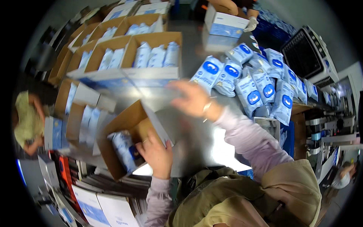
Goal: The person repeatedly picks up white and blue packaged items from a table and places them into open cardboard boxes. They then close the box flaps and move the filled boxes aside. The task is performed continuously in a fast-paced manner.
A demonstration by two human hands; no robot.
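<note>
A cardboard carton [130, 119] stands tilted before me, its top uncovered. Inside lies a light-blue soft pack of wipes [124, 150] with a dark-blue lid. My left hand [155, 154] reaches into this carton, fingers stretched out against the lid side of the pack. Blurred by motion, my right hand [192, 99] hovers over the metal table with its fingers apart and nothing visible in them. Close to its right, a heap of similar wipes packs [252, 87] covers the table's right side.
Rows of open cartons [151, 72] holding packs fill the far left of the metal table [193, 142]. Across it, a co-worker's gloved hand [251, 24] is at a white-blue box [227, 24]. Flat cartons [109, 206] are stacked lower left; a screen device [308, 55] stands right.
</note>
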